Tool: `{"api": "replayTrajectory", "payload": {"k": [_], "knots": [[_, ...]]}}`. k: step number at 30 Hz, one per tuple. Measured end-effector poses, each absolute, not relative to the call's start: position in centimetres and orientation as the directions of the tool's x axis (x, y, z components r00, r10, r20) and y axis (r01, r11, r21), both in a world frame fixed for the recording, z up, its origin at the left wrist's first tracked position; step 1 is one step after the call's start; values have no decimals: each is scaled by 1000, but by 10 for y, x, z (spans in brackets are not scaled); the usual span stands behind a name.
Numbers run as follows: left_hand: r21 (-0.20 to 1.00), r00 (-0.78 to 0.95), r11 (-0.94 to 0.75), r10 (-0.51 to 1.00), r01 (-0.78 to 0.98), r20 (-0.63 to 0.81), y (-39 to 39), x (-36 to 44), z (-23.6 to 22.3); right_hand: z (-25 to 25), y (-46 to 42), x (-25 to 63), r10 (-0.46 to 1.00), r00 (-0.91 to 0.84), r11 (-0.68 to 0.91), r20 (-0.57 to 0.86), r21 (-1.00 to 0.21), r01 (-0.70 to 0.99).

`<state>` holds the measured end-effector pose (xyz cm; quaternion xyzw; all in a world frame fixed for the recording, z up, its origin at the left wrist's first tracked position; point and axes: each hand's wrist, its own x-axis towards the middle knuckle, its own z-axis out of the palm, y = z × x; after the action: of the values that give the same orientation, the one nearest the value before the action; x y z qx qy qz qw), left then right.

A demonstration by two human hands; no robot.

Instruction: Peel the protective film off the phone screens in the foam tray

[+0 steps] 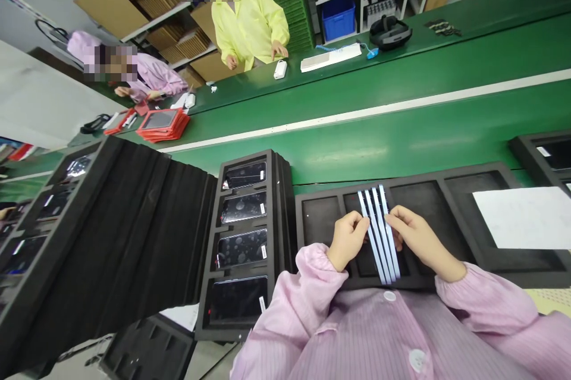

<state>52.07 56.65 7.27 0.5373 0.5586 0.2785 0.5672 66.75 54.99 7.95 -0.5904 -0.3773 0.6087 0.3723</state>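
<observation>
Several thin phones (379, 237) with light-blue edges stand side by side, on edge, with narrow gaps between them. My left hand (349, 238) grips the stack from the left side, thumb and fingers bent against the outer phone. From the right, my right hand (414, 236) holds the same stack, its thumb near the top edges and its other fingers partly hidden behind. Beneath both hands is a black foam tray (320, 219) with shallow rectangular compartments.
A stack of black foam trays holding dark-screened phones (243, 249) stands left; more trays (134, 207) lean beyond it. White paper (526, 216) covers the right tray area. Across the green bench (414, 130) are red-framed pieces (163, 124), a black headset-like object (390, 33) and two people.
</observation>
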Motion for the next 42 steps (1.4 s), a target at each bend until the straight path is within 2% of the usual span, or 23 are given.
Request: {"api": "replayTrajectory", "payload": {"k": [17, 24, 31, 35, 42], "knots": [[880, 82, 331, 922, 339, -379, 572, 529, 86, 91, 557, 663, 866, 65, -499, -495, -859, 114], [843, 195, 492, 824, 220, -532, 583, 527, 80, 92, 570, 667, 849, 25, -529, -528, -848, 46], [812, 218, 552, 783, 190, -583, 591, 527, 83, 90, 575, 667, 847, 7, -532, -532, -846, 50], [807, 194, 540, 788, 236, -584, 594, 530, 86, 90, 578, 667, 848, 11, -529, -530, -843, 102], [818, 113, 446, 850, 362, -514, 595, 534, 86, 101, 581, 666, 856, 93, -511, -508, -805, 302]]}}
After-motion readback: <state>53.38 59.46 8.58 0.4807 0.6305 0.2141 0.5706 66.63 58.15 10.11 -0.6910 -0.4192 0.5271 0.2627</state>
